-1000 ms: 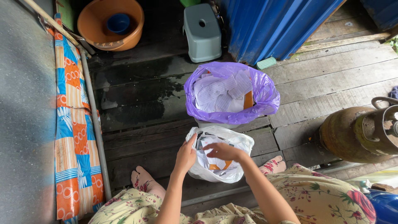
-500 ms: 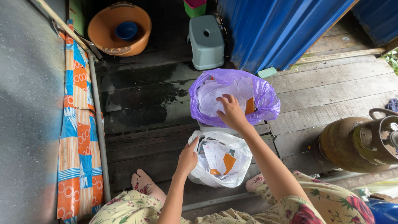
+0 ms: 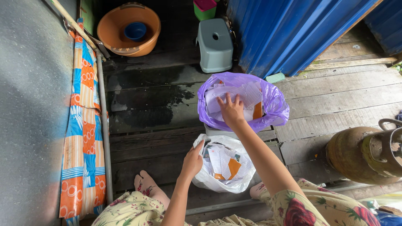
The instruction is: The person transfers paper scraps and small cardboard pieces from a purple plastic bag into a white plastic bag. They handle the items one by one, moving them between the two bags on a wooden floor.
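Observation:
My right hand reaches into a bin lined with a purple bag, fingers spread on the white paper scraps piled inside. My left hand grips the left rim of a white plastic bag that stands on the dark wooden floor just in front of the bin. The white bag holds paper scraps and an orange piece. Whether my right hand has closed on any paper is not clear.
A grey plastic stool and an orange basin with a blue bowl stand at the back. Blue corrugated sheet rises behind the bin. A rusty gas cylinder lies right. Patterned cloth hangs on a rail left.
My right hand left the white bag and moved up into the purple-lined bin, then settled deeper onto the papers. The left hand kept its hold on the white bag's rim.

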